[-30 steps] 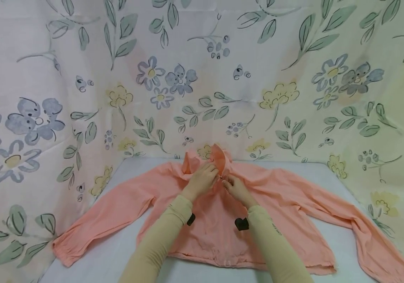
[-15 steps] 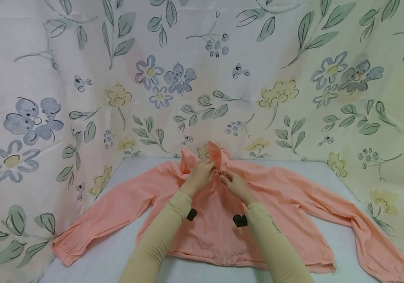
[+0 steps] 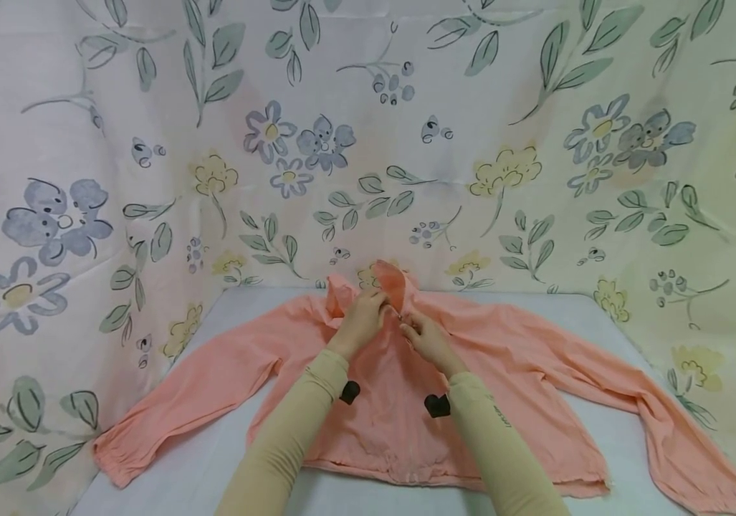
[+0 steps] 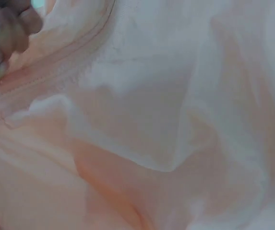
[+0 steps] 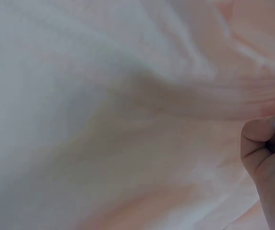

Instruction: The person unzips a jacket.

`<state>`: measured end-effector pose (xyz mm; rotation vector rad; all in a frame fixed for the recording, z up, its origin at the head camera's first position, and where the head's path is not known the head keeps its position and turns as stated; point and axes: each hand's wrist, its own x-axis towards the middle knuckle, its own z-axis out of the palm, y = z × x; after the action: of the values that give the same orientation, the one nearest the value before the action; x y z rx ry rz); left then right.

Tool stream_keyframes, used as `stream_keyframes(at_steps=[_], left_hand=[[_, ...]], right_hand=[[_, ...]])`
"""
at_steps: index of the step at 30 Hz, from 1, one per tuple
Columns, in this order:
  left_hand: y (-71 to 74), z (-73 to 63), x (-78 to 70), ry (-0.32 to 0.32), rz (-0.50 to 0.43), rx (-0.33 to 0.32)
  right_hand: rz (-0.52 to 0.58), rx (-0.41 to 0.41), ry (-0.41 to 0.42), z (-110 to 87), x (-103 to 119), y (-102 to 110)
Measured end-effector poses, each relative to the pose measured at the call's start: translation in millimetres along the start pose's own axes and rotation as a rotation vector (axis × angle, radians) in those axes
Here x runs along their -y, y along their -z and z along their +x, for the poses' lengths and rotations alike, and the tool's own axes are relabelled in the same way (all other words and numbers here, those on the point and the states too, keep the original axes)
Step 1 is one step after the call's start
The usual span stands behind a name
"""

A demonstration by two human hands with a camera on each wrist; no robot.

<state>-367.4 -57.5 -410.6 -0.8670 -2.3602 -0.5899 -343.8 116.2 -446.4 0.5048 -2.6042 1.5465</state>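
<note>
A salmon-pink zip-up jacket [image 3: 406, 430] lies spread front up, its collar [image 3: 393, 283] standing raised at the far end. My left hand [image 3: 361, 322] holds the front edge just below the collar, fingertips bent over the fabric. Right beside it, my right hand [image 3: 428, 340] pinches at the small metal zipper pull [image 3: 400, 317] at the neck. In the left wrist view, the zipper tape [image 4: 55, 74] curves away from a hand's curled fingers. The right wrist view has my right thumb [image 5: 259, 129] bent against the fingers, with drawn-up folds of fabric leading to them.
The jacket's sleeves reach out to both sides over a white tabletop [image 3: 335, 494], the right cuff [image 3: 722, 494] near the front corner. A floral curtain [image 3: 368, 143] hangs behind and along the sides. Dark wrist cameras [image 3: 437, 405] sit under the forearms.
Both hands have shifted slightly up and left, toward the collar, and the metal zipper pull has moved with them. The collar's raised flaps lean a little farther left.
</note>
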Motion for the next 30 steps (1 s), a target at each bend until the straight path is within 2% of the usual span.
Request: stream_keyframes(at_steps=[4, 8, 20, 24, 30], left_hand=[[4.0, 1.1, -0.7, 0.05, -0.018, -0.016], [6.3, 2.5, -0.6, 0.058, -0.023, -0.014], [6.6, 5.1, 1.2, 0.115, -0.115, -0.053], [5.9, 6.2, 2.8, 0.16, -0.126, -0.05], [7.2, 9.3, 5.1, 0.215, -0.152, -0.045]], right_hand=[[-0.01, -0.013, 0.021, -0.9, -5, 0], [0.026, -0.008, 0.031, -1.7, -9, 0], [0.066, 0.003, 0.01, -4.0, -10, 0], [0.101, 0.021, -0.003, -5.1, -12, -1], [0.073, 0.03, 0.047, -7.1, -14, -1]])
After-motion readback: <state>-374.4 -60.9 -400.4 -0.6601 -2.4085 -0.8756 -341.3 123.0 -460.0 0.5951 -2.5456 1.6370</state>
